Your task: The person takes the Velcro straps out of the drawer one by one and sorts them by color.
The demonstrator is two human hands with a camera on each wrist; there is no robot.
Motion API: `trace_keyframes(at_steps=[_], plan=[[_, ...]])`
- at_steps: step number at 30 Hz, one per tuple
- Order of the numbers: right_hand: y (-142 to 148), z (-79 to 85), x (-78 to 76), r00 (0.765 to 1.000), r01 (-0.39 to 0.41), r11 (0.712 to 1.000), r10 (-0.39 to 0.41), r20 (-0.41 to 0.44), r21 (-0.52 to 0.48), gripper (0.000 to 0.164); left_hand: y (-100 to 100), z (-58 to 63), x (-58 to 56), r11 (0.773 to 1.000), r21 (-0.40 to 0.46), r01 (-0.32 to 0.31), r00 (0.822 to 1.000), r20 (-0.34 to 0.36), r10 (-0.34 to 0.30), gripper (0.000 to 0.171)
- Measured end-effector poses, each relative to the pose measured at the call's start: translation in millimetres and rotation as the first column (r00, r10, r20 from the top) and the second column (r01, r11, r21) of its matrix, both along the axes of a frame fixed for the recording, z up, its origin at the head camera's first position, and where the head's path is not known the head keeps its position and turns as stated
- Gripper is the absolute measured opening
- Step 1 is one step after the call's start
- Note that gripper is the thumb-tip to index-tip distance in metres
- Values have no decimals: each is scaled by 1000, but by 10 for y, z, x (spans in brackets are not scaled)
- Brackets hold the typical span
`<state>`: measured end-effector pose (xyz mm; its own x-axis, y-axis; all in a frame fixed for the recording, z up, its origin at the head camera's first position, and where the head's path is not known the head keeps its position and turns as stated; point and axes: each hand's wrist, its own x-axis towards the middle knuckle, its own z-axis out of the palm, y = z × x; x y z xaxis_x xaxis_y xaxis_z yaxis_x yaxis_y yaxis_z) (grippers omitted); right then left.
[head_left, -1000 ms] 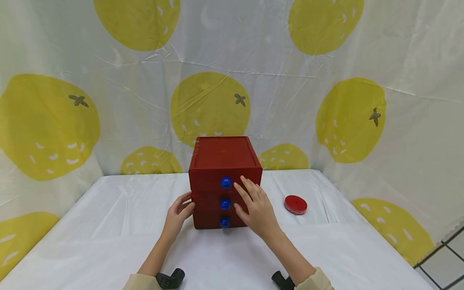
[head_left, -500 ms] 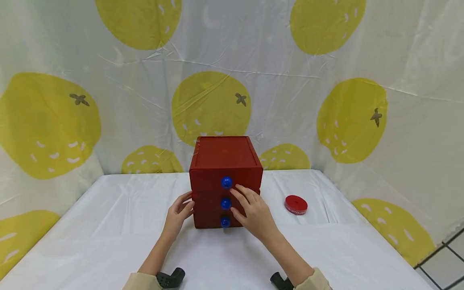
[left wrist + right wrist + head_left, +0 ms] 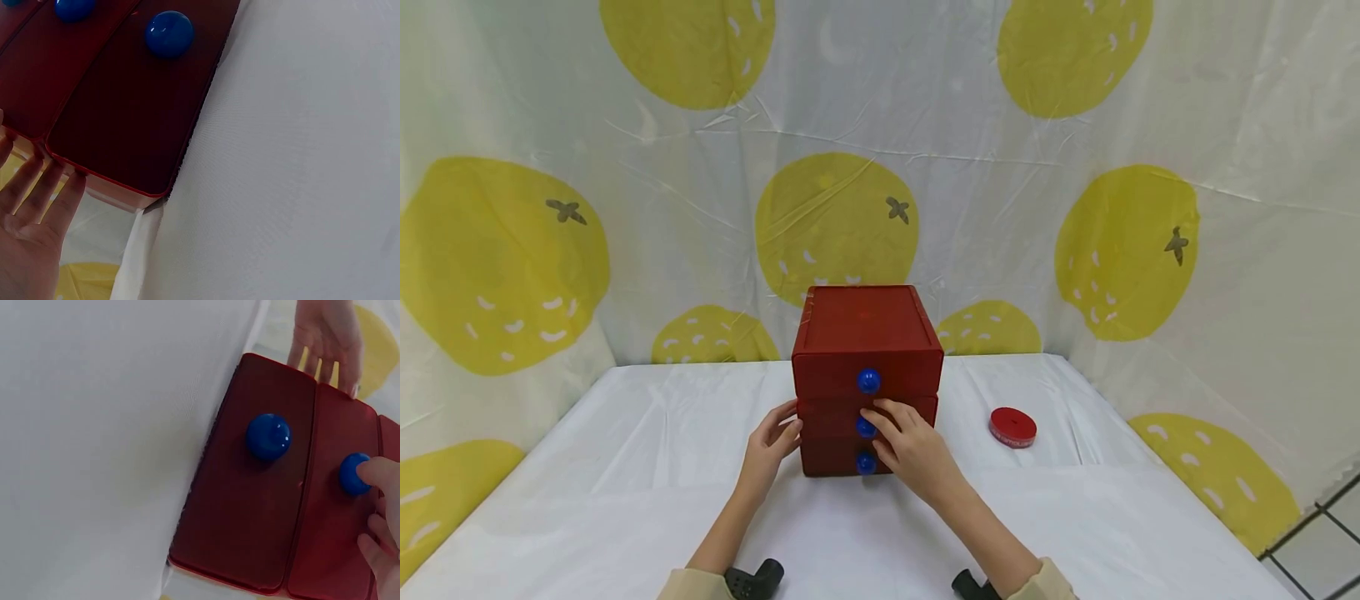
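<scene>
A red three-drawer cabinet stands mid-table, with a round blue knob on each drawer front: a top knob, a middle knob and a bottom knob. My right hand is at the middle knob, fingers curled above it and thumb below. In the right wrist view the thumb overlaps that knob; the index fingertip's contact is hidden. At the cabinet's left side rests my left hand, its fingers extended against the side wall, as the left wrist view shows. All drawers look closed.
On the white-covered table, right of the cabinet, lies a roll of red ribbon. A pale curtain with yellow fruit prints hangs behind and at both sides. Floor tiles show at the lower right.
My right hand has moved down and left, from beside the top knob to the middle knob, its fingers closing in around it. The left hand stays at the cabinet's side.
</scene>
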<state>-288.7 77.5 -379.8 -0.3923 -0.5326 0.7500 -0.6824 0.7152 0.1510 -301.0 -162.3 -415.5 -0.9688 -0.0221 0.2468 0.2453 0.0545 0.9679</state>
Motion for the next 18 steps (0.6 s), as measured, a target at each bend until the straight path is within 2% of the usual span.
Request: trace_keyframes(at_steps=[18], plan=[[-20, -60, -38, 998, -40, 998, 37, 45, 52, 42, 14, 7, 14, 1000, 12, 3, 1000, -17, -3, 42]])
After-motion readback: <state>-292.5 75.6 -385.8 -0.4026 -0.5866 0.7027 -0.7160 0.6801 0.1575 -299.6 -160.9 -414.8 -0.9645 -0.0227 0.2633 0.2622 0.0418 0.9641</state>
